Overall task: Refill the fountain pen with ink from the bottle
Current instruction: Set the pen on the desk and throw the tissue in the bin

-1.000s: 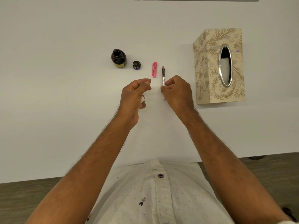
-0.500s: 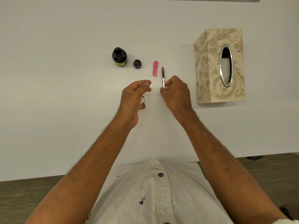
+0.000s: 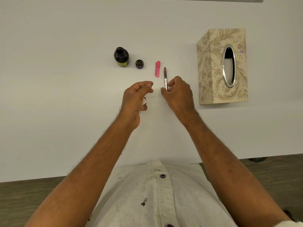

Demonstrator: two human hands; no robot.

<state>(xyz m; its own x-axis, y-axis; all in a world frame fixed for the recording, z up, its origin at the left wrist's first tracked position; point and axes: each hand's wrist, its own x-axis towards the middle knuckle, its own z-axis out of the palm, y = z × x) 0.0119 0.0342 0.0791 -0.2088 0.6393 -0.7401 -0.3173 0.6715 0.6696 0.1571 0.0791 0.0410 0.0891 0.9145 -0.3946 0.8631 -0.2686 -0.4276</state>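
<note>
From the head camera, the uncapped ink bottle (image 3: 121,56) stands dark with ink, its cap (image 3: 139,64) just beside it, then the pink pen cap (image 3: 157,68). The right hand (image 3: 177,91) pinches the fountain pen (image 3: 165,78), nib pointing away. The left hand (image 3: 136,95) curls around something white, hard to identify. The tissue box (image 3: 213,66) stands right, bare white table (image 3: 65,79) left.

pen (image 3: 165,79): rear end hidden inside right hand (image 3: 177,92) | left hand (image 3: 136,97): white scrap mostly concealed, unidentifiable | bottle (image 3: 121,57): label unreadable
</note>
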